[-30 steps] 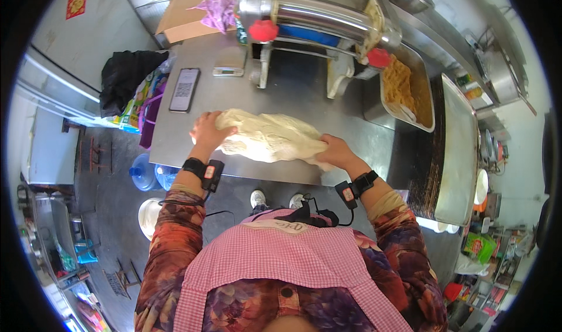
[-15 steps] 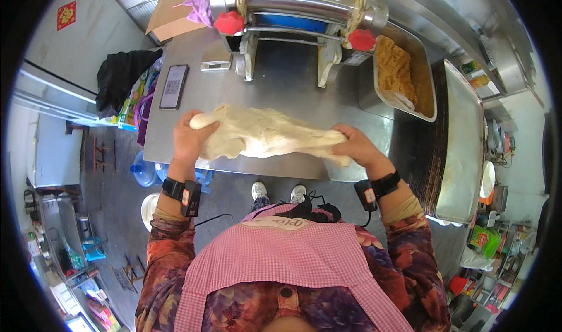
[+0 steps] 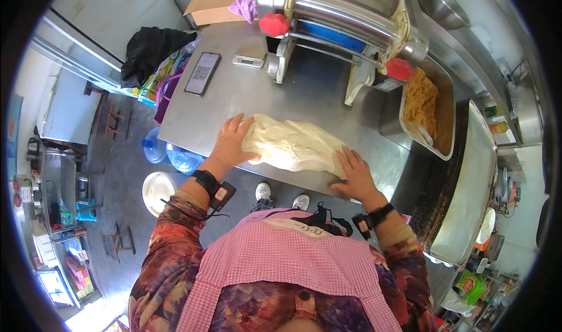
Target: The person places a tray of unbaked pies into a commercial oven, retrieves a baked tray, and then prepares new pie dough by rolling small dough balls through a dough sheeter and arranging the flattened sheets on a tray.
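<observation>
A pale, lumpy piece of dough [image 3: 295, 144] lies stretched sideways along the front of the metal table [image 3: 193, 121]. My left hand [image 3: 232, 141] rests at the dough's left end, fingers spread and thumb apart. At the right end, my right hand [image 3: 358, 175] touches the dough with its fingertips, the fingers apart and the thumb out toward me. Neither hand grips the dough. Beyond it stands a dough roller machine [image 3: 345, 10] with a steel cylinder and red knobs.
A phone [image 3: 202, 74] and a small scale [image 3: 250, 55] lie at the table's back left. To the right stand a deep steel pan [image 3: 448, 121] of brown filling and a long tray [image 3: 468, 174]. A white bucket [image 3: 159, 192] and blue water bottles [image 3: 184, 158] are below left.
Both hands have let go of the dough's ends and now lie open against it. The dough has become shorter and thicker. The view has shifted, so the surroundings appear turned.
</observation>
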The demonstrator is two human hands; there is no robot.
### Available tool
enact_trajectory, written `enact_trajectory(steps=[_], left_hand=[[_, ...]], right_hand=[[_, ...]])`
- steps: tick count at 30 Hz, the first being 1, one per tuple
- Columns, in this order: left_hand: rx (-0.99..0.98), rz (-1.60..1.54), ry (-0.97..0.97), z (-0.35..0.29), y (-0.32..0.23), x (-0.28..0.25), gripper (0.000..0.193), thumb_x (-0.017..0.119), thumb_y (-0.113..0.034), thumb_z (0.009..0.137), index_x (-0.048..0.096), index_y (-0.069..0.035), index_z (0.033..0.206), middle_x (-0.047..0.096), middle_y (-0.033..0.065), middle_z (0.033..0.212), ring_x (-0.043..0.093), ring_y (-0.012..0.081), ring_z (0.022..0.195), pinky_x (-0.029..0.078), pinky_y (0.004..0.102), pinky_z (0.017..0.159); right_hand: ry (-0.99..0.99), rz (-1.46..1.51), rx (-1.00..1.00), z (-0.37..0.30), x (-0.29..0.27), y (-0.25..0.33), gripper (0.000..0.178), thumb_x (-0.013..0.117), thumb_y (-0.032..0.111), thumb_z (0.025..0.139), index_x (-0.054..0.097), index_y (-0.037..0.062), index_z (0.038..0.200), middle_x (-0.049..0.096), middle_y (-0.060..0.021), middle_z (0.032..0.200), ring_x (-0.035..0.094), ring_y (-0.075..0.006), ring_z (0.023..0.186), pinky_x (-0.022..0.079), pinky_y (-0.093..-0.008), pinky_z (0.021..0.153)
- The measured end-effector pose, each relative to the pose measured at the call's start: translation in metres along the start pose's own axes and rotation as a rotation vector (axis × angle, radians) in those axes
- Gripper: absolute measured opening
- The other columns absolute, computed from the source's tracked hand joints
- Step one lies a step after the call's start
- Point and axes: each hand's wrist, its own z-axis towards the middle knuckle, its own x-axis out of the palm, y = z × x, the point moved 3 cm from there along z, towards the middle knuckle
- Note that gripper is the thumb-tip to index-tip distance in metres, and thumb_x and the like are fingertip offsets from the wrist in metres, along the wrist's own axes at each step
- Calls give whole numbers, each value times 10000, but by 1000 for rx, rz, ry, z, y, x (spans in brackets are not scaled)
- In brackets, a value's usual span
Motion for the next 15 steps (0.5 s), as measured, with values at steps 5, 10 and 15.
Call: enact_trajectory(steps=[5, 10, 15], left_hand=[[-123, -234, 135, 28, 17, 14, 740, 831, -281, 593, 536, -97, 1247, 571, 148, 1217, 565, 323, 1097, 465, 393, 911], [-355, -748, 120, 44, 5, 15, 548, 801, -86, 672, 558, -29, 1161, 656, 100, 986, 640, 202, 878, 537, 313, 761], [-437, -1429, 67, 61, -57, 8, 456, 722, 14, 743, 535, 10, 1159, 634, 136, 1026, 639, 199, 904, 550, 329, 784]], right_hand=[[41, -36, 30, 42, -8, -13, 632, 735, 254, 697, 509, 150, 1279, 555, -135, 1208, 533, -337, 1063, 450, -388, 887], [-86, 298, -15, 27, -45, -31, 449, 724, 194, 741, 594, 110, 1162, 638, -123, 1005, 602, -285, 937, 481, -365, 840], [-339, 917, 407, -27, -90, -57, 326, 675, 113, 824, 598, 54, 1135, 646, -74, 1032, 624, -151, 903, 507, -285, 774]])
